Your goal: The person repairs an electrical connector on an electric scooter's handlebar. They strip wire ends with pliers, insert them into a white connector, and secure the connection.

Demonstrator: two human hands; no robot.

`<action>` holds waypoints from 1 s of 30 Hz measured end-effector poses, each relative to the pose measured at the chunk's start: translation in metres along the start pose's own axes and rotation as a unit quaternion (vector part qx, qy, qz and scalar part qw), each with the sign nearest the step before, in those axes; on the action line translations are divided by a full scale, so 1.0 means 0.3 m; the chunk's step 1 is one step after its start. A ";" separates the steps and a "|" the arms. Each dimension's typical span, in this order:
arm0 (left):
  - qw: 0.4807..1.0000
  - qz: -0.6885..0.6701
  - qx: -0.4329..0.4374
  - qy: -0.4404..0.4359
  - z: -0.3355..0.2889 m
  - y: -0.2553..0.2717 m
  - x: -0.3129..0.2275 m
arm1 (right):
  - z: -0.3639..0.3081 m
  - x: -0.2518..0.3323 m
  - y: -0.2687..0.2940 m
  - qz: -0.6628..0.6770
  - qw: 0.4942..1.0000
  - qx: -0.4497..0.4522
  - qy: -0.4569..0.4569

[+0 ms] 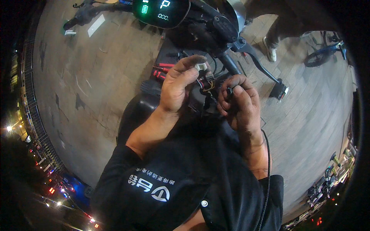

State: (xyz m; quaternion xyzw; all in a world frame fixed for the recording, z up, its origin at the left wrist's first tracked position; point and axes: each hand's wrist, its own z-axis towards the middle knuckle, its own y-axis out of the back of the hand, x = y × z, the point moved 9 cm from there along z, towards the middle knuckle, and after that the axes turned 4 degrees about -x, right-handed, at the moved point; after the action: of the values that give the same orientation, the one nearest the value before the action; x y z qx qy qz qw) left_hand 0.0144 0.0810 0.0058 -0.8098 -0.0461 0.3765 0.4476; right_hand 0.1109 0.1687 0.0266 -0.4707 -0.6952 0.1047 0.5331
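My left hand (179, 82) is closed, pinching a white wire connector (200, 67) between thumb and fingers. Thin coloured wires (208, 84) run below it, toward the gap between my hands. My right hand (242, 98) is closed too, with thumb and forefinger on a small black piece (230, 91) whose kind I cannot make out. Both hands are over a scooter, just behind its handlebar (214, 30). Beyond the left hand lie red-handled tools (161, 73), partly covered by it.
A lit display (161, 13) tops the handlebar. The brake lever (264, 69) sticks out at the right. A black seat (140, 109) is at the left. Another person's shoe (270, 50) stands on the paved ground (88, 107), near a blue bicycle (325, 54). A black cord (266, 173) hangs along my right arm.
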 end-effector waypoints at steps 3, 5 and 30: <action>1.000 -0.003 0.007 -0.006 0.004 0.006 0.000 | 0.002 -0.014 0.001 0.055 0.998 -0.030 -0.018; 1.000 0.001 0.009 -0.011 0.004 0.003 -0.002 | 0.007 -0.027 0.007 0.071 0.996 -0.023 -0.040; 0.997 0.054 0.033 -0.038 -0.013 -0.022 -0.022 | 0.040 0.000 -0.034 -0.271 0.959 -0.052 0.064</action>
State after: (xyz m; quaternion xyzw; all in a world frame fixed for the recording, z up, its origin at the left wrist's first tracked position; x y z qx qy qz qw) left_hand 0.0141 0.0796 0.0158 -0.7808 -0.0071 0.4320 0.4514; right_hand 0.0953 0.1677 0.0282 -0.2978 -0.7653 -0.1103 0.5599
